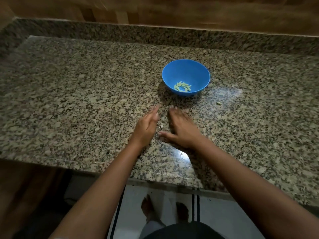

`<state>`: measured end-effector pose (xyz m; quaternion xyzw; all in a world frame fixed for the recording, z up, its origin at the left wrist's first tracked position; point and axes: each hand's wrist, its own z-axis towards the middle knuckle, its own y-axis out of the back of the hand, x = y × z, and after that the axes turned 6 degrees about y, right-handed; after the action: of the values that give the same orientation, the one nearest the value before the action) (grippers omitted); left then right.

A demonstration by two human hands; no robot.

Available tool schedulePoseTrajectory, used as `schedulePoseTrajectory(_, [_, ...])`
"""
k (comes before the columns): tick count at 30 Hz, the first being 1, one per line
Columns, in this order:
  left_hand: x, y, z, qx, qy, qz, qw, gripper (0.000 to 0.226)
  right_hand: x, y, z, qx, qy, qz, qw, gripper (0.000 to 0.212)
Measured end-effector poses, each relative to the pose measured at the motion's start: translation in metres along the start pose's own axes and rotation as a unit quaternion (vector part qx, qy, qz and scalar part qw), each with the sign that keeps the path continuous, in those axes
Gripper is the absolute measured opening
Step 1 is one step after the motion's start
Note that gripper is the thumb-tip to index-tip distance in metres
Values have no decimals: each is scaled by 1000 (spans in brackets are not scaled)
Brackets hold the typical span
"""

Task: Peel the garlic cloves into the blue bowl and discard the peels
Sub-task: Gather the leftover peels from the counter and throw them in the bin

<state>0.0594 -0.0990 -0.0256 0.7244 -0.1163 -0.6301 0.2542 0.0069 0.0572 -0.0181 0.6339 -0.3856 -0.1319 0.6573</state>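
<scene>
A blue bowl (186, 73) stands on the granite counter, with several pale peeled garlic cloves (182, 86) at its bottom. In front of it, my left hand (146, 125) stands on its edge on the counter with straight fingers. My right hand (181, 128) lies flat, palm down, thumb spread toward the left hand. Between the two hands lie a few small bits of garlic peel (161, 125), hard to tell from the speckled stone. One loose clove (218, 103) lies on the counter to the right of the bowl.
The speckled granite counter (86, 100) has a raised back ledge under a wooden wall (172, 11). Its front edge runs just below my forearms. Below it are a white floor mat with black stripes (196, 206) and my bare feet.
</scene>
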Motion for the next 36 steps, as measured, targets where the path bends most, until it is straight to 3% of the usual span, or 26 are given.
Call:
schedulePoseTrajectory(3, [0,4,-9,-29,27,-23,999,44,-11,5,-13,-31,-27,18,999,106])
schedulePoseTrajectory(6, [6,14,-6,-44,36,18,998,52,-19,13,-2,-12,-56,2,998,101])
schedulePoseTrajectory(11, [14,33,3,-73,62,65,993,49,10,9,38,32,45,44,998,89])
schedulePoseTrajectory(15, [29,53,2,-104,69,60,990,60,23,18,68,-4,89,99,991,76])
schedulePoseTrajectory(19, [45,75,9,-152,103,70,981,56,18,23,130,52,74,48,995,75])
schedulePoseTrajectory(22, [53,91,21,-144,109,136,974,55,22,14,168,86,50,-22,995,75])
schedulePoseTrajectory(27, [62,111,43,-121,114,206,964,47,42,-3,183,45,141,-34,988,64])
schedulePoseTrajectory(33, [82,144,70,-160,124,227,953,50,48,2,244,39,70,-48,996,70])
schedulePoseTrajectory(36, [93,151,76,-143,131,248,949,49,57,-3,256,57,134,-73,987,63])
